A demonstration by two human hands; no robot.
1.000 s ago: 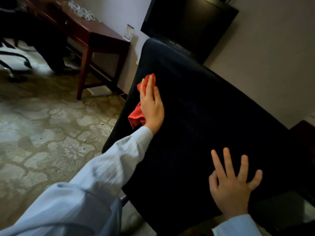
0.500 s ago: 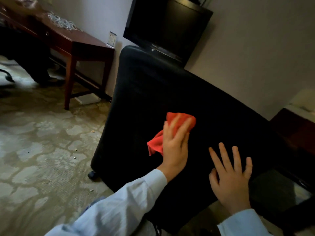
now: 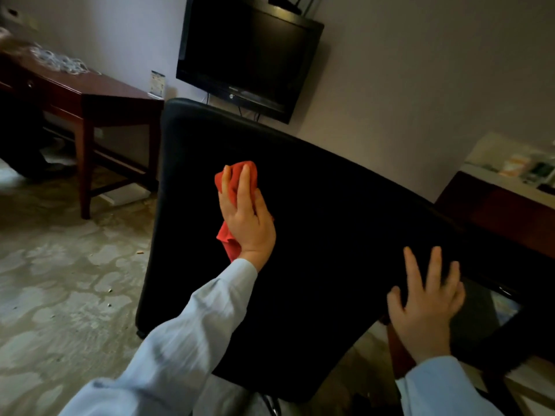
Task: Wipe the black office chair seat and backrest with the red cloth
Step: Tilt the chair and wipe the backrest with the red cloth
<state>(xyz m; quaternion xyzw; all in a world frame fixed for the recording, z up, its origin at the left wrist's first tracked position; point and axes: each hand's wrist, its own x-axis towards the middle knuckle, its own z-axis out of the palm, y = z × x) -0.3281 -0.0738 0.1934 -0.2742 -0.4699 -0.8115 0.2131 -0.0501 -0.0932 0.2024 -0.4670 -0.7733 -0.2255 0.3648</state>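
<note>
the left hand [image 3: 246, 223] presses the crumpled red cloth [image 3: 237, 187] flat against the broad black padded office chair back [image 3: 330, 235], fingers together; the right hand [image 3: 426, 307] rests spread on its lower right edge.

Dim room: wall-mounted TV [image 3: 249, 55], wooden desk [image 3: 99, 97], patterned carpet [image 3: 60, 280].

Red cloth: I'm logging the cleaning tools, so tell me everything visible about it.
The red cloth is a soft, bunched fabric rag, plain bright red. The left hand presses it flat against the black chair panel, fingers spread over it. Crumpled ends stick out beyond the fingertips and below the palm near the wrist.
</note>
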